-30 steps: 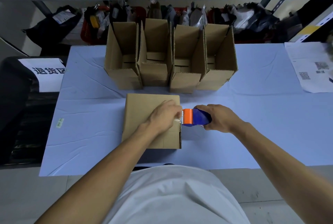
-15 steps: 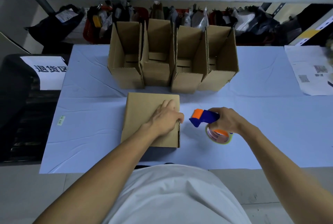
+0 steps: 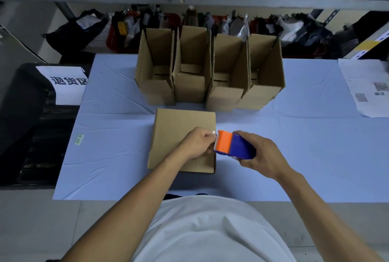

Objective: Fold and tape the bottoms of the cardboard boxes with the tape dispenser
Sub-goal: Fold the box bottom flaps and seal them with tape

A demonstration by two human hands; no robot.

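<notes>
A cardboard box (image 3: pixel 174 135) lies bottom-up on the blue table, its flaps folded flat. My left hand (image 3: pixel 196 141) rests on the box's right part and pinches the clear tape end at the dispenser's mouth. My right hand (image 3: pixel 260 154) grips the blue and orange tape dispenser (image 3: pixel 233 146), held level just off the box's right edge, orange head pointing left at my left hand.
Several open cardboard boxes (image 3: pixel 210 72) stand in a row behind the flat-topped box. Printed paper sheets (image 3: pixel 366 87) lie at the table's right edge. A white sign (image 3: pixel 67 82) sits on a black bin to the left. Cluttered shelving fills the back.
My right hand swung the dispenser away to the right and tilted it, then brought it back level against the box's right edge. My left hand moved from pressing the box to pinching the tape end.
</notes>
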